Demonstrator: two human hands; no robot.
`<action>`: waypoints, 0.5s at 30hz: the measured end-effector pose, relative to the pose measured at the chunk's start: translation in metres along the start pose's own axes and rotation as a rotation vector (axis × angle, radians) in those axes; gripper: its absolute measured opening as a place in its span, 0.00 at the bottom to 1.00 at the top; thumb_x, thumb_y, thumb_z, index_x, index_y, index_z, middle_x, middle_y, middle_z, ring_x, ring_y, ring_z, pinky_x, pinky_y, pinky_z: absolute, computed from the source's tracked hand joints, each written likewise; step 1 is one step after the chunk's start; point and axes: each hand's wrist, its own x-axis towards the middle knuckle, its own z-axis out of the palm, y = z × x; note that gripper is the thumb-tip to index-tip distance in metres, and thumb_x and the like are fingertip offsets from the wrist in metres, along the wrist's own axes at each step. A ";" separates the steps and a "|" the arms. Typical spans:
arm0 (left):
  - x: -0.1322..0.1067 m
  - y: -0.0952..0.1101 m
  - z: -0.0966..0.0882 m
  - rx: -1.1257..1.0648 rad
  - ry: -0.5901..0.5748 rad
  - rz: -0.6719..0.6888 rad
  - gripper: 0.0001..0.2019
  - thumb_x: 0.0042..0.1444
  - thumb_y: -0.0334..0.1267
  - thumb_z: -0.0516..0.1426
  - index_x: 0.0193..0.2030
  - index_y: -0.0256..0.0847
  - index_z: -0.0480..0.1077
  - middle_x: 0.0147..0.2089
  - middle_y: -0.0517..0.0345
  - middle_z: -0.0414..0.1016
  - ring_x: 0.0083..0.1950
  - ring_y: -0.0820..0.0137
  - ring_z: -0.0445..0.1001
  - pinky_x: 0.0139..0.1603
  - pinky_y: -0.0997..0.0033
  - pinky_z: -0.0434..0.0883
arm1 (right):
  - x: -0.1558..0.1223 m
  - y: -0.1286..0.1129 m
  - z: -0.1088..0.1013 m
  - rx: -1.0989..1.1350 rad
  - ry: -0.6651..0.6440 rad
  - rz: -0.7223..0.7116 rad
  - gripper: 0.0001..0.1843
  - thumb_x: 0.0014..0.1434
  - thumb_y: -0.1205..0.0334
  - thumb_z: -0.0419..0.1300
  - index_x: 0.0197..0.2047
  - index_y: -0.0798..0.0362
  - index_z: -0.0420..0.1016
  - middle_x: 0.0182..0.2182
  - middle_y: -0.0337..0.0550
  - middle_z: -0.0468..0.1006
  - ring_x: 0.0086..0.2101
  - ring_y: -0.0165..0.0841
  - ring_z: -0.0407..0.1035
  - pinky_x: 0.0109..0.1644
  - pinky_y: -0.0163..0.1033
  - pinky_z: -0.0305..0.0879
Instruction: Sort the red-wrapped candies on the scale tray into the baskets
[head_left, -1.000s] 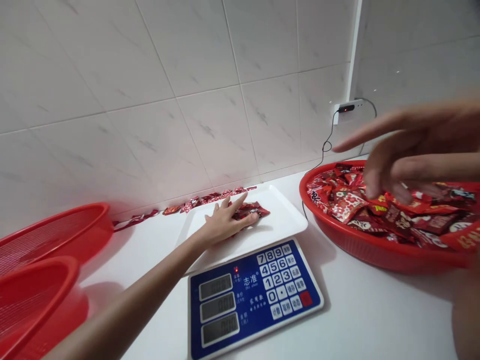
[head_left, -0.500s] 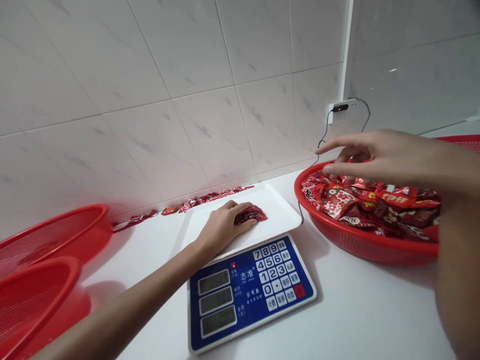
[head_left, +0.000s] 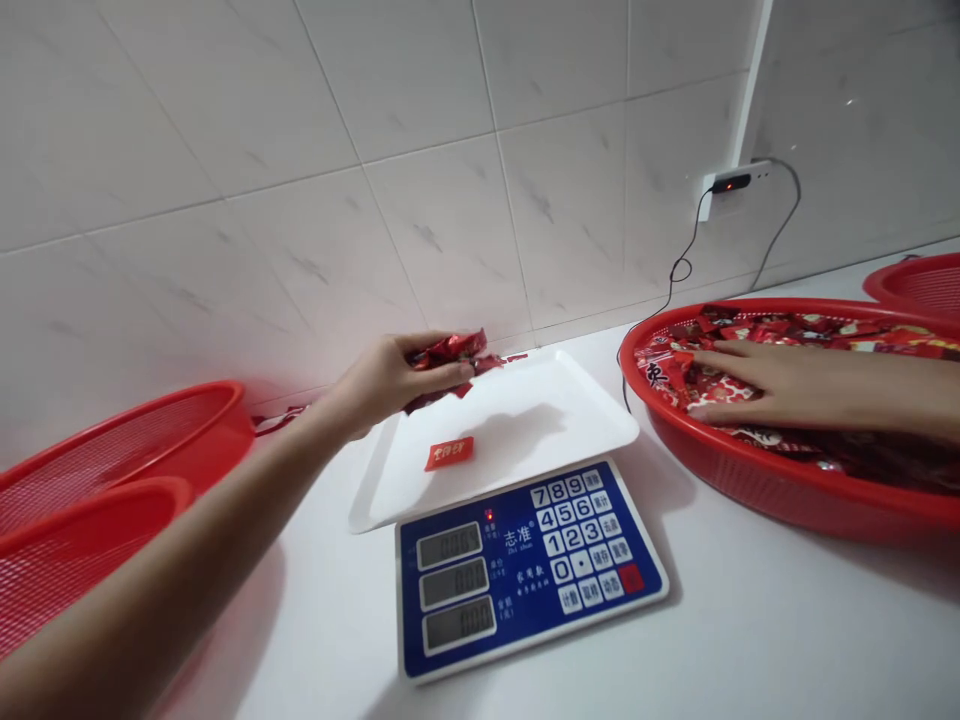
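My left hand [head_left: 390,385] is closed around several red-wrapped candies [head_left: 450,352], lifted above the white tray [head_left: 525,440] of a digital scale [head_left: 532,570]. One small red candy packet [head_left: 450,453] lies on the tray below that hand. On the right, my right hand [head_left: 772,385] rests with fingers stretched out on the wrapped candies [head_left: 675,375] heaped in a red plastic basket [head_left: 757,500]. Its thumb and fingers are apart and hold nothing that I can see.
Two red mesh baskets [head_left: 127,440] stand at the left. Another red basket [head_left: 919,283] sits at the far right. A black cable [head_left: 694,240] runs from a wall power strip [head_left: 739,185] down behind the scale. Red wrappers [head_left: 281,418] line the wall.
My left hand has lifted off the tray with candies in its grip, uncovering one packet there. My right hand has come down onto the candies in the basket. The view has shifted slightly.
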 end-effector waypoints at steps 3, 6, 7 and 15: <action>-0.018 -0.009 -0.005 0.053 -0.146 -0.079 0.23 0.44 0.49 0.67 0.48 0.50 0.78 0.37 0.52 0.82 0.31 0.65 0.77 0.22 0.72 0.69 | -0.002 -0.005 -0.001 -0.026 -0.056 -0.002 0.42 0.59 0.35 0.51 0.71 0.47 0.57 0.68 0.55 0.55 0.62 0.59 0.57 0.62 0.58 0.56; -0.033 -0.020 0.002 0.212 -0.187 -0.059 0.19 0.44 0.50 0.66 0.45 0.51 0.79 0.39 0.54 0.82 0.36 0.60 0.79 0.29 0.68 0.74 | -0.006 -0.013 -0.005 -0.041 -0.056 0.014 0.40 0.61 0.38 0.50 0.71 0.50 0.57 0.68 0.57 0.56 0.60 0.59 0.60 0.61 0.57 0.57; -0.037 -0.021 0.005 0.275 -0.176 -0.035 0.18 0.44 0.50 0.66 0.44 0.52 0.79 0.38 0.55 0.82 0.36 0.60 0.79 0.30 0.67 0.74 | -0.007 -0.015 -0.005 -0.044 -0.062 0.020 0.41 0.61 0.38 0.49 0.71 0.50 0.57 0.68 0.57 0.54 0.61 0.59 0.59 0.61 0.57 0.56; -0.056 -0.013 0.016 0.446 -0.077 0.055 0.13 0.48 0.43 0.61 0.43 0.54 0.77 0.38 0.59 0.81 0.35 0.62 0.77 0.38 0.65 0.71 | -0.009 -0.018 -0.002 -0.023 0.025 0.026 0.46 0.56 0.43 0.57 0.73 0.48 0.48 0.66 0.61 0.60 0.53 0.58 0.69 0.46 0.50 0.66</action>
